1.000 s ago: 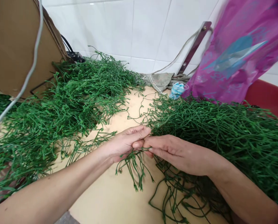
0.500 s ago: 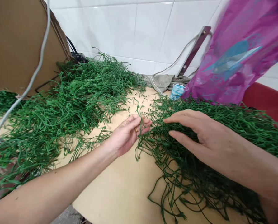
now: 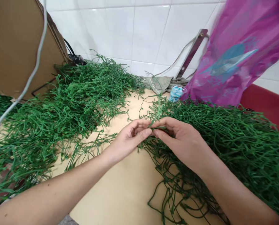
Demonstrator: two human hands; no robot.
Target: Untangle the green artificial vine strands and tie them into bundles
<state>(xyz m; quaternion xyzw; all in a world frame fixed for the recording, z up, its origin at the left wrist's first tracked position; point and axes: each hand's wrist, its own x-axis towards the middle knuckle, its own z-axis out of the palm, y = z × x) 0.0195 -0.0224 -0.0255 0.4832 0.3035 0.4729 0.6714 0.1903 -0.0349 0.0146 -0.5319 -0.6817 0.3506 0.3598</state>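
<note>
Pinching few green stems (image 3: 159, 109), left hand (image 3: 135, 133) and right hand (image 3: 180, 136) meet above pale counter (image 3: 111, 190), each grip clamped on them, fingertips close together. Stems point away toward tiled wall (image 3: 116, 31), far ends blurred. Right pile (image 3: 237, 140) spreads under and beside right forearm; left pile (image 3: 83, 97) lies beside cardboard box (image 3: 17, 40). Purple bag (image 3: 237, 53) stands behind right pile.

This is an indoor work corner, whether in a home or a small workshop I cannot tell: white wall tiles (image 3: 120, 31) stand behind a pale tabletop (image 3: 116, 190) heaped with green stems (image 3: 90, 90), with a cardboard box (image 3: 15, 40), a pale cable (image 3: 37, 61) and a pink plastic bag (image 3: 242, 40) around it
</note>
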